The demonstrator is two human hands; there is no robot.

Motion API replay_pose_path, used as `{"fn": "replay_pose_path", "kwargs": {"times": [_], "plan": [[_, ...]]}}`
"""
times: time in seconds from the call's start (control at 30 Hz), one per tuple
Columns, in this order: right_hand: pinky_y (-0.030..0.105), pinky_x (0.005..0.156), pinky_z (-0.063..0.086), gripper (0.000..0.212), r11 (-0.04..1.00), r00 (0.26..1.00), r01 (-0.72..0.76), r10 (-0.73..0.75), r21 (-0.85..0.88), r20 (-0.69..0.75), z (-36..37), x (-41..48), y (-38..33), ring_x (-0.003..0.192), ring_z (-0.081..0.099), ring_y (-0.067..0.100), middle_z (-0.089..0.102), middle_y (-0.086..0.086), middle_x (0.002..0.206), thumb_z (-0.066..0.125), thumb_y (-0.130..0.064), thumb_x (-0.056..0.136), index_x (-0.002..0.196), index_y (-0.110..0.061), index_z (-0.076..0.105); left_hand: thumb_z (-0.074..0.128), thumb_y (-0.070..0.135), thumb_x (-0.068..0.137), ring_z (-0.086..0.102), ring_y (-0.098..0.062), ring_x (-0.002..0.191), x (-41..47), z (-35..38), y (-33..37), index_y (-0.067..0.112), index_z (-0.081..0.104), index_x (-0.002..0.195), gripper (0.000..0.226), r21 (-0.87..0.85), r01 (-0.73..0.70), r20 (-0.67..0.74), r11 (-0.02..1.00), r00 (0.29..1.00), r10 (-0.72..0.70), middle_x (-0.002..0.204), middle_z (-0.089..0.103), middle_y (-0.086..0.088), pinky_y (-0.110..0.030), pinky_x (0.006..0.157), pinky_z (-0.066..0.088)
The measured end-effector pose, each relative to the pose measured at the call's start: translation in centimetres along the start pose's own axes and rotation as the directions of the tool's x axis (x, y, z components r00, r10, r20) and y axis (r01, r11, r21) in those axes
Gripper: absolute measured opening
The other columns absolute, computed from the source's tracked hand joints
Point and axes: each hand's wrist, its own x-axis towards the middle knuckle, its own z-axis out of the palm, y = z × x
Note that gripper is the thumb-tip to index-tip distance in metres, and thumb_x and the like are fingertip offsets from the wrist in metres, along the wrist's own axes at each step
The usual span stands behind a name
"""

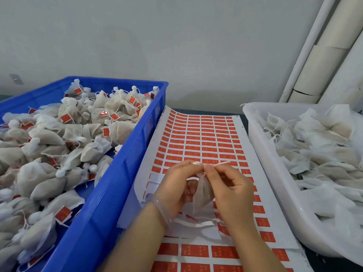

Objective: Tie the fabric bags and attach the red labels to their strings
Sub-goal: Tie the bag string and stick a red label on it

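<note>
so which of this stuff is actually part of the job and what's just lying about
Job: fabric bag in left hand, its string in right hand, red label sheet, blue crate, white tub.
Lying about: cardboard tubes, white pipe, wall plate.

One small white fabric bag hangs neck-up in the near middle, above the label sheet. Its thin string is stretched sideways at the neck, pinched by the left hand and the right hand. The sheet lies flat, with rows of red labels and bare gaps at its near end. Tied, labelled bags are heaped on the left, and loose, unlabelled bags on the right.
</note>
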Motion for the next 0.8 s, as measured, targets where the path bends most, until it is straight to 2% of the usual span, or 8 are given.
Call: {"fn": "replay_pose_path", "kwargs": {"times": [0.13, 0.23, 0.4, 0.5, 0.57, 0.63, 0.7, 0.8], "plan": [[0.008, 0.059, 0.049, 0.015, 0.998, 0.994, -0.061, 0.063, 0.021, -0.084, -0.1, 0.2, 0.3, 0.074, 0.064, 0.000, 0.068, -0.020, 0.073, 0.060, -0.045, 0.071, 0.076, -0.033, 0.068, 0.055, 0.019, 0.090, 0.049, -0.011, 0.049, 0.0, 0.1, 0.1, 0.003, 0.064, 0.085, 0.019, 0.122, -0.021, 0.044, 0.992, 0.999, 0.015, 0.062, 0.054, -0.007, -0.020, 0.046, 0.042], [0.009, 0.057, 0.050, 0.021, 0.991, 0.990, -0.115, 0.120, 0.061, -0.074, -0.3, 0.4, 0.4, 0.073, 0.065, 0.001, 0.069, -0.017, 0.074, 0.061, -0.046, 0.069, 0.078, -0.029, 0.070, 0.057, 0.018, 0.090, 0.047, -0.012, 0.049, -0.2, 0.1, 0.1, 0.004, 0.064, 0.079, 0.020, 0.177, -0.073, 0.086, 0.981, 0.995, 0.058, 0.058, 0.051, -0.005, -0.020, 0.047, 0.040], [0.010, 0.053, 0.049, 0.011, 0.979, 0.982, -0.183, 0.186, 0.089, -0.022, -0.1, 0.4, 0.4, 0.072, 0.066, 0.000, 0.069, -0.019, 0.070, 0.062, -0.042, 0.073, 0.073, -0.033, 0.069, 0.055, 0.017, 0.091, 0.047, -0.014, 0.052, -0.1, 0.0, 0.0, -0.004, 0.064, 0.092, 0.023, 0.254, -0.132, 0.085, 0.958, 0.990, 0.114, 0.062, 0.051, -0.008, -0.022, 0.050, 0.040], [0.011, 0.048, 0.048, 0.018, 0.961, 0.968, -0.248, 0.249, 0.122, 0.005, -0.1, 0.5, 0.5, 0.070, 0.066, 0.000, 0.069, -0.017, 0.069, 0.066, -0.032, 0.081, 0.064, -0.037, 0.071, 0.052, 0.014, 0.093, 0.057, -0.004, 0.055, -0.4, 0.3, -0.2, 0.007, 0.066, 0.091, 0.017, 0.237, -0.184, 0.102, 0.954, 0.981, 0.163, 0.062, 0.062, 0.007, -0.015, 0.053, 0.045], [0.015, 0.051, 0.051, 0.014, 0.947, 0.958, -0.286, 0.287, 0.144, 0.016, 0.0, 0.6, 0.5, 0.069, 0.067, 0.004, 0.069, -0.014, 0.069, 0.065, -0.036, 0.080, 0.068, -0.042, 0.071, 0.049, 0.012, 0.094, 0.063, -0.001, 0.063, -0.5, 0.6, -0.2, 0.013, 0.064, 0.087, 0.017, 0.198, -0.235, 0.102, 0.952, 0.971, 0.218, 0.065, 0.065, 0.015, -0.013, 0.059, 0.048], [0.020, 0.057, 0.055, 0.011, 0.938, 0.952, -0.306, 0.306, 0.161, 0.026, 0.0, 0.6, 0.6, 0.072, 0.068, 0.006, 0.070, -0.013, 0.071, 0.060, -0.048, 0.071, 0.070, -0.043, 0.070, 0.049, 0.010, 0.093, 0.064, -0.004, 0.072, -0.6, 1.0, -0.5, 0.012, 0.062, 0.086, 0.015, 0.175, -0.296, 0.070, 0.939, 0.955, 0.288, 0.075, 0.065, 0.008, -0.019, 0.066, 0.053], [0.020, 0.063, 0.056, 0.018, 0.927, 0.948, -0.316, 0.314, 0.203, 0.043, 0.0, 0.6, 0.8, 0.078, 0.068, 0.005, 0.071, -0.015, 0.076, 0.055, -0.053, 0.064, 0.070, -0.045, 0.071, 0.051, 0.008, 0.092, 0.063, -0.013, 0.082, -0.5, 1.3, -0.8, 0.010, 0.062, 0.087, 0.012, 0.156, -0.356, 0.055, 0.921, 0.934, 0.352, 0.093, 0.059, -0.008, -0.031, 0.076, 0.057], [0.027, 0.073, 0.057, 0.026, 0.891, 0.928, -0.372, 0.355, 0.261, 0.113, -0.1, 0.5, 0.9, 0.086, 0.069, 0.012, 0.072, -0.009, 0.085, 0.053, -0.051, 0.075, 0.081, -0.037, 0.074, 0.051, 0.008, 0.091, 0.062, -0.021, 0.086, -0.5, 1.5, -0.7, 0.012, 0.063, 0.087, 0.013, 0.125, -0.364, 0.050, 0.923, 0.931, 0.361, 0.096, 0.058, -0.015, -0.034, 0.078, 0.057]]}}
